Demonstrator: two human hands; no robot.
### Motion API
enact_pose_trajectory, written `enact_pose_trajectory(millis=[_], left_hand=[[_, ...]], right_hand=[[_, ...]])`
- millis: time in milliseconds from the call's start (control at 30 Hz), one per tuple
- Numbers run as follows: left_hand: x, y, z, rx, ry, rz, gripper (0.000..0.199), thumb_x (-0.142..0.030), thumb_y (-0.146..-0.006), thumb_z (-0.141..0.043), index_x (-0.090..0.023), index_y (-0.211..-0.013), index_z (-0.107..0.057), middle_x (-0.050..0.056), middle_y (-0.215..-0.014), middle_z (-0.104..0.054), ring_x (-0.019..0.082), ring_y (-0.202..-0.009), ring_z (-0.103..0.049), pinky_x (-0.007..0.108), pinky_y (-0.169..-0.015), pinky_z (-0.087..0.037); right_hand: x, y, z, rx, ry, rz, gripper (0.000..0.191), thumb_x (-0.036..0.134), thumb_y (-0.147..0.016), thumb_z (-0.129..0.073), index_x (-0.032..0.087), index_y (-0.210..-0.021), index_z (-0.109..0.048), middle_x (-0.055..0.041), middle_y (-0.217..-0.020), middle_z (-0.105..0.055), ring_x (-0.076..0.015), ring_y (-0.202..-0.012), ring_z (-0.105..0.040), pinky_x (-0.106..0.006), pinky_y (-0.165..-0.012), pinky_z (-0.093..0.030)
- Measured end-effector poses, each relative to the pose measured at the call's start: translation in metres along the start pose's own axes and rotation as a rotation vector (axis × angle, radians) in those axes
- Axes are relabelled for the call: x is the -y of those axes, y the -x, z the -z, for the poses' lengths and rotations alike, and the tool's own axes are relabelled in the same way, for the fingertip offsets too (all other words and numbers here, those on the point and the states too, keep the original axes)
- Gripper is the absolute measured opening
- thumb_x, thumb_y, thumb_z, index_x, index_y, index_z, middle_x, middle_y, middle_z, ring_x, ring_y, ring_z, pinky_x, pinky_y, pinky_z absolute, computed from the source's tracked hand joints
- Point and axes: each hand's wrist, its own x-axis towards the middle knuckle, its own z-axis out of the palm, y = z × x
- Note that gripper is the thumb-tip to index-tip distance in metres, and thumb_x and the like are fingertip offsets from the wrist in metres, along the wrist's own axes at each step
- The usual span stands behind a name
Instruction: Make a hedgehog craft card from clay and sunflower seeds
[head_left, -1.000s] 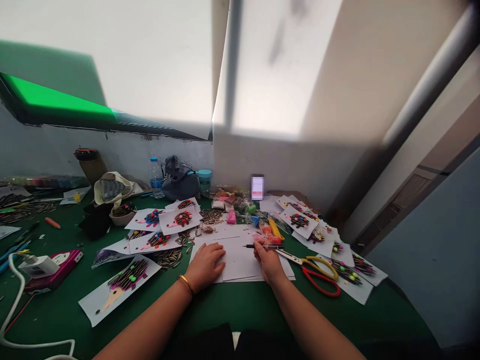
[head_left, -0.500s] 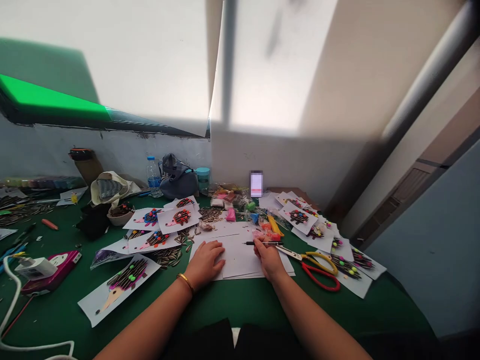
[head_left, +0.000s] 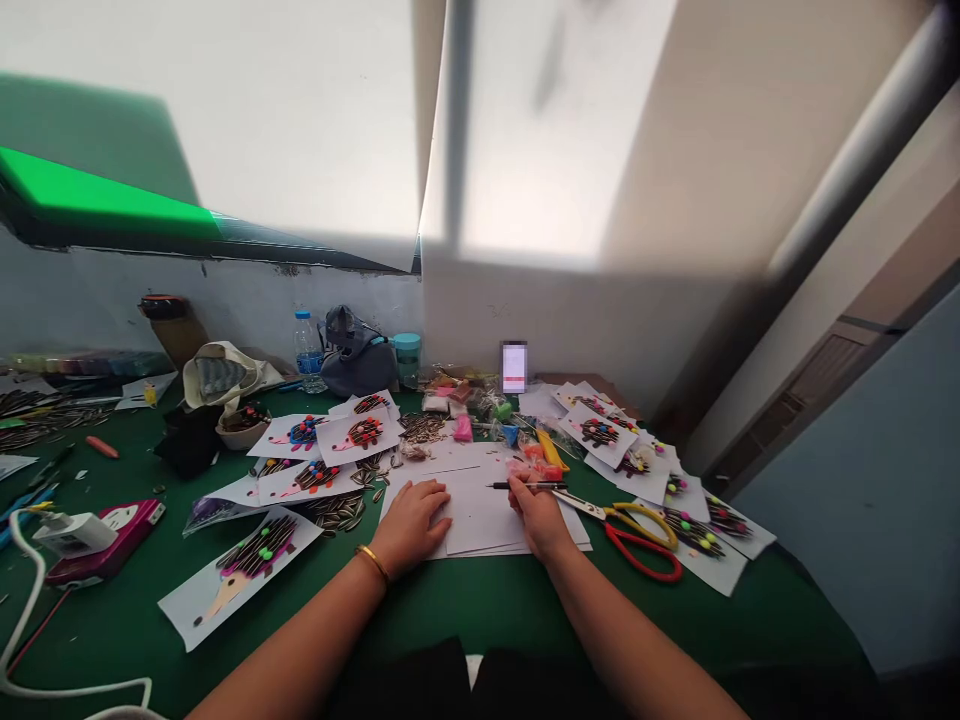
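White paper sheets (head_left: 480, 525) lie stacked in front of me on the green table. My left hand (head_left: 411, 525) rests flat on their left side, fingers stretched out, holding nothing. Between the fingers of my right hand (head_left: 534, 510) is a dark pen (head_left: 544, 486), its tip pointing left just over the paper. Right beside that hand lies a pair of scissors (head_left: 641, 538) with one yellow and one red handle, blades toward the sheets. Sunflower seeds (head_left: 343, 515) are scattered left of the paper, and bits of coloured clay (head_left: 529, 462) in wrappers sit behind it.
Finished hedgehog cards (head_left: 360, 437) are piled at left, with another card (head_left: 240, 580) nearer me. More cards (head_left: 600, 435) spread out at right. A phone (head_left: 514, 368) stands at the back. A water bottle (head_left: 307, 352), a pink power strip (head_left: 109, 545) and a white cable (head_left: 22, 650) are at left.
Hardly anything differs. The whole view has shifted very slightly; both hands keep their places, and the pen is still held in my right hand.
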Motion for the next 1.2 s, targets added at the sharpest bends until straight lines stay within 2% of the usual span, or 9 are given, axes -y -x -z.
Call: enact_pose_trajectory(millis=[200,333,500,600,700,767,867,1033,1200], left_hand=[[-0.001,-0.001,0.0,-0.007,0.003,-0.002,0.035,-0.032,-0.083,-0.062,-0.025,-0.117,-0.064,0.008,-0.133,-0.059,0.027,-0.127,-0.05,0.054,-0.115,-0.025],[-0.001,-0.001,-0.001,-0.008,0.003,0.001,0.036,-0.031,-0.082,-0.063,-0.025,-0.117,-0.064,0.008,-0.132,-0.059,0.027,-0.127,-0.05,0.054,-0.114,-0.025],[-0.001,-0.001,-0.003,-0.025,0.011,-0.006,0.037,-0.03,-0.081,-0.064,-0.025,-0.117,-0.064,0.008,-0.132,-0.06,0.027,-0.128,-0.049,0.052,-0.114,-0.026],[-0.001,-0.002,-0.001,-0.014,0.014,0.004,0.036,-0.03,-0.08,-0.065,-0.025,-0.116,-0.065,0.008,-0.131,-0.06,0.028,-0.127,-0.05,0.053,-0.114,-0.026],[-0.002,-0.002,0.0,-0.004,0.023,0.008,0.035,-0.031,-0.079,-0.066,-0.025,-0.114,-0.066,0.009,-0.13,-0.061,0.028,-0.125,-0.052,0.053,-0.115,-0.025],[-0.002,-0.002,0.001,-0.01,0.028,0.001,0.035,-0.031,-0.079,-0.066,-0.025,-0.114,-0.066,0.008,-0.13,-0.061,0.027,-0.125,-0.052,0.052,-0.115,-0.025],[-0.001,-0.002,0.0,-0.026,0.027,0.0,0.036,-0.031,-0.079,-0.066,-0.025,-0.115,-0.065,0.008,-0.131,-0.061,0.027,-0.125,-0.051,0.051,-0.114,-0.026],[-0.001,-0.001,-0.002,-0.033,0.023,-0.008,0.036,-0.03,-0.08,-0.066,-0.025,-0.115,-0.065,0.008,-0.13,-0.06,0.027,-0.124,-0.052,0.053,-0.114,-0.026],[0.0,-0.001,-0.002,-0.016,0.026,0.002,0.037,-0.031,-0.08,-0.066,-0.025,-0.116,-0.065,0.008,-0.131,-0.06,0.027,-0.126,-0.05,0.053,-0.115,-0.025]], right_hand=[[0.008,0.001,-0.002,-0.007,0.082,0.031,0.037,0.054,-0.076,-0.067,0.022,-0.095,-0.061,0.0009,-0.07,-0.061,-0.0167,-0.067,-0.057,-0.029,-0.064,-0.044],[0.018,0.01,-0.02,0.11,0.181,0.085,0.035,0.051,-0.077,-0.067,0.022,-0.098,-0.064,-0.0025,-0.083,-0.066,-0.0191,-0.081,-0.062,-0.032,-0.076,-0.047],[0.017,0.015,-0.046,0.31,-0.064,-0.168,0.038,0.052,-0.079,-0.063,0.024,-0.104,-0.06,-0.003,-0.083,-0.065,-0.0189,-0.083,-0.063,-0.037,-0.075,-0.052],[0.021,0.007,-0.046,0.161,0.033,0.004,0.038,0.054,-0.082,-0.057,0.022,-0.102,-0.062,-0.0056,-0.088,-0.065,-0.0209,-0.089,-0.062,-0.04,-0.081,-0.052],[0.027,-0.001,-0.038,0.055,0.088,0.157,0.039,0.051,-0.082,-0.059,0.025,-0.111,-0.06,-0.0073,-0.112,-0.062,-0.0221,-0.11,-0.056,-0.04,-0.098,-0.045],[0.026,-0.002,-0.035,0.142,0.07,0.146,0.04,0.052,-0.083,-0.057,0.026,-0.113,-0.06,-0.007,-0.11,-0.063,-0.0219,-0.107,-0.057,-0.04,-0.096,-0.047],[0.018,0.002,-0.037,0.33,0.015,-0.022,0.041,0.055,-0.085,-0.054,0.023,-0.109,-0.061,-0.0072,-0.095,-0.066,-0.0223,-0.095,-0.063,-0.042,-0.088,-0.051],[0.013,0.005,-0.035,0.213,0.281,0.252,0.035,0.048,-0.085,-0.057,0.024,-0.11,-0.064,-0.0073,-0.113,-0.064,-0.0222,-0.104,-0.06,-0.04,-0.098,-0.044],[0.015,0.009,-0.026,0.249,0.422,0.139,0.029,0.044,-0.085,-0.054,0.021,-0.098,-0.066,-0.0025,-0.081,-0.066,-0.0194,-0.079,-0.063,-0.031,-0.075,-0.048]])
